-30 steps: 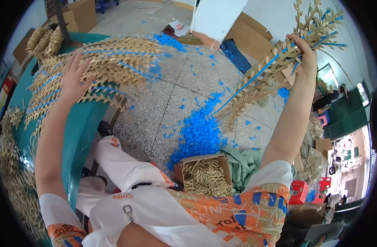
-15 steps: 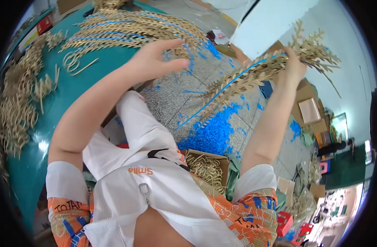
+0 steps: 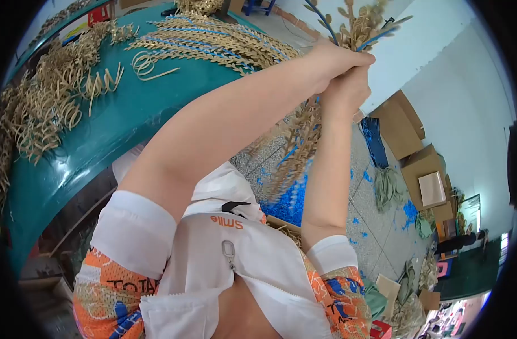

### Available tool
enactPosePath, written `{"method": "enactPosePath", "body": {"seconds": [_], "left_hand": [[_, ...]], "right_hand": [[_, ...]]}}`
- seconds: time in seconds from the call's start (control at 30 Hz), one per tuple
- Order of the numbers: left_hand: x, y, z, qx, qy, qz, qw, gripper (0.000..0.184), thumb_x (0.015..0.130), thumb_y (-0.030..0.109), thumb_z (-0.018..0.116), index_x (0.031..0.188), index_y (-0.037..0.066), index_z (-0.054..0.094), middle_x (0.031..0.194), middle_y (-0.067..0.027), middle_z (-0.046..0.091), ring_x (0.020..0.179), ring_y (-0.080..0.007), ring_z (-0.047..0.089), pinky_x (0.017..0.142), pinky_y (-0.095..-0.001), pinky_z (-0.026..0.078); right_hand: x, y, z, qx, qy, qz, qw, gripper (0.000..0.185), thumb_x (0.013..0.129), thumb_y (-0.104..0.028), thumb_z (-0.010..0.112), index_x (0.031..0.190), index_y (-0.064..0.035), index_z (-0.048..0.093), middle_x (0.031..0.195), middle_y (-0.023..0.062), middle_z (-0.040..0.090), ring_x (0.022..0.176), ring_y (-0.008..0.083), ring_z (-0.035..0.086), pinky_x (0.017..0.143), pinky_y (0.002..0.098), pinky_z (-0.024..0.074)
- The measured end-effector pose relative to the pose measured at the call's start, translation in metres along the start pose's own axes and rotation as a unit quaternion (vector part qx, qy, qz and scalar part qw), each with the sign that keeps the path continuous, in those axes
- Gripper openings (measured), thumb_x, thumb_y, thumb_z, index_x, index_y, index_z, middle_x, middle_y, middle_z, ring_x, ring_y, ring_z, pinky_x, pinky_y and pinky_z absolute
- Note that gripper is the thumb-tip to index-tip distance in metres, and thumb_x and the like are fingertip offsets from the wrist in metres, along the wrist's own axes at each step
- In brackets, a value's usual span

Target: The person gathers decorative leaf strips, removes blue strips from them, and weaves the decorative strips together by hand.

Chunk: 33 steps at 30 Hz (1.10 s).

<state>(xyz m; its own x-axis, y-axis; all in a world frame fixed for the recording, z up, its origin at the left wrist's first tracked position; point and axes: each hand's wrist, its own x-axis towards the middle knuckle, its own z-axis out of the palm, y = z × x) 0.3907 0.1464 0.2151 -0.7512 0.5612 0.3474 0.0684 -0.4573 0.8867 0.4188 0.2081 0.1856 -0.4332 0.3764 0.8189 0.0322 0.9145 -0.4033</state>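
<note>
A leafy bundle (image 3: 297, 144) is clasped, tilted, in the right grip (image 3: 348, 91) above the floor (image 3: 377, 231).
Its middle is hidden; whether the left grip (image 3: 334, 62) is closed cannot be told. Blue scraps (image 3: 285, 212) are strewn below; leafy stems (image 3: 213, 44) are spread on the tabletop (image 3: 151, 101), partly blocked by the left forearm (image 3: 230, 110).

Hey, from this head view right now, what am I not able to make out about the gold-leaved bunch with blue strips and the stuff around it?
- Head view: the middle of the gold-leaved bunch with blue strips, hidden by the left hand and right hand.
- Head view: its top, cut off by the upper edge.
- Head view: its lower leaf tips, blurred.
- Head view: most of the brown cardboard box, covered by the white zip-up top.
</note>
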Motion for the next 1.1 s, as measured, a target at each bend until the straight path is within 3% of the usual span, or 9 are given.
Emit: {"method": "enactPosePath", "body": {"seconds": [0.07,0.1,0.2,0.47,0.6,0.77,0.83,0.97,1.1], "left_hand": [[0.030,-0.032,0.000,-0.104,0.019,-0.050,0.993,0.055,0.061,0.022,0.074,0.097,-0.013,0.052,0.096,-0.0217,0.054,0.090,-0.0272,0.055,0.075,-0.0397,0.045],[0.031,-0.031,0.003,-0.100,0.034,-0.079,0.991,0.024,0.069,0.013,0.069,0.082,-0.004,0.060,0.080,-0.0129,0.060,0.075,-0.0198,0.058,0.064,-0.0310,0.047],[0.032,-0.035,0.004,-0.103,0.035,-0.140,0.984,0.022,0.069,0.010,0.068,0.085,-0.003,0.060,0.083,-0.0128,0.060,0.076,-0.0211,0.058,0.062,-0.0323,0.047],[0.068,-0.067,-0.005,-0.168,-0.065,-0.096,0.979,0.023,0.068,0.005,0.066,0.089,-0.003,0.059,0.079,-0.0130,0.060,0.067,-0.0215,0.060,0.058,-0.0343,0.049],[0.067,-0.040,-0.025,-0.141,-0.173,-0.041,0.974,0.028,0.074,0.019,0.062,0.096,0.002,0.057,0.086,-0.0117,0.061,0.078,-0.0230,0.060,0.072,-0.0359,0.049],[-0.128,-0.069,-0.205,-0.238,-0.130,0.297,0.916,0.034,0.078,0.024,0.057,0.105,0.003,0.052,0.098,-0.0094,0.054,0.106,-0.0300,0.046,0.093,-0.0441,0.032],[-0.183,-0.086,-0.213,-0.346,0.108,0.168,0.917,0.024,0.081,0.022,0.055,0.094,0.003,0.054,0.088,-0.0090,0.057,0.096,-0.0261,0.054,0.083,-0.0402,0.043],[-0.141,0.018,-0.207,-0.189,-0.090,0.219,0.953,0.048,0.074,0.032,0.059,0.114,0.011,0.044,0.102,-0.0025,0.052,0.107,-0.0278,0.044,0.100,-0.0449,0.022],[-0.296,-0.053,-0.278,-0.169,0.034,0.297,0.939,0.053,0.073,0.029,0.062,0.117,0.014,0.039,0.104,-0.0021,0.048,0.114,-0.0292,0.039,0.101,-0.0433,0.022]], "right_hand": [[-0.001,0.026,-0.002,0.016,-0.026,-0.049,0.998,0.050,0.067,-0.019,0.063,0.107,0.0025,0.044,0.088,0.0197,0.057,0.081,0.0335,0.055,0.066,0.0393,0.0426],[-0.002,0.035,-0.005,0.031,-0.046,-0.092,0.994,0.056,0.065,-0.017,0.065,0.112,0.0034,0.041,0.093,0.0201,0.056,0.086,0.0317,0.055,0.069,0.0387,0.0429],[-0.003,0.061,-0.025,0.235,-0.244,-0.006,0.941,0.070,0.066,-0.016,0.067,0.123,0.0021,0.030,0.110,0.0201,0.050,0.101,0.0270,0.051,0.082,0.0355,0.0400],[-0.019,0.151,-0.019,0.567,-0.184,0.066,0.800,0.087,0.073,-0.030,0.066,0.136,-0.0091,0.011,0.134,0.0176,0.026,0.123,0.0286,0.028,0.098,0.0410,0.0226],[-0.031,0.185,0.001,0.571,-0.205,0.100,0.789,0.082,0.077,-0.045,0.057,0.136,-0.0084,0.012,0.136,0.0153,0.024,0.125,0.0277,0.024,0.099,0.0410,0.0193],[-0.035,0.174,0.022,0.491,-0.255,0.161,0.817,0.071,0.083,-0.046,0.048,0.134,-0.0062,0.020,0.134,0.0130,0.029,0.125,0.0245,0.024,0.099,0.0387,0.0177],[-0.041,0.163,0.032,0.485,-0.278,0.147,0.816,0.067,0.083,-0.042,0.048,0.133,-0.0058,0.023,0.134,0.0129,0.031,0.125,0.0239,0.025,0.100,0.0373,0.0185],[-0.068,0.128,0.068,0.453,-0.361,0.098,0.809,0.052,0.085,-0.028,0.050,0.129,-0.0041,0.033,0.131,0.0124,0.035,0.123,0.0216,0.030,0.100,0.0327,0.0215],[-0.123,0.093,0.110,0.359,-0.481,-0.012,0.800,0.049,0.081,-0.023,0.056,0.124,-0.0043,0.041,0.126,0.0130,0.041,0.120,0.0219,0.035,0.098,0.0330,0.0259]]}}
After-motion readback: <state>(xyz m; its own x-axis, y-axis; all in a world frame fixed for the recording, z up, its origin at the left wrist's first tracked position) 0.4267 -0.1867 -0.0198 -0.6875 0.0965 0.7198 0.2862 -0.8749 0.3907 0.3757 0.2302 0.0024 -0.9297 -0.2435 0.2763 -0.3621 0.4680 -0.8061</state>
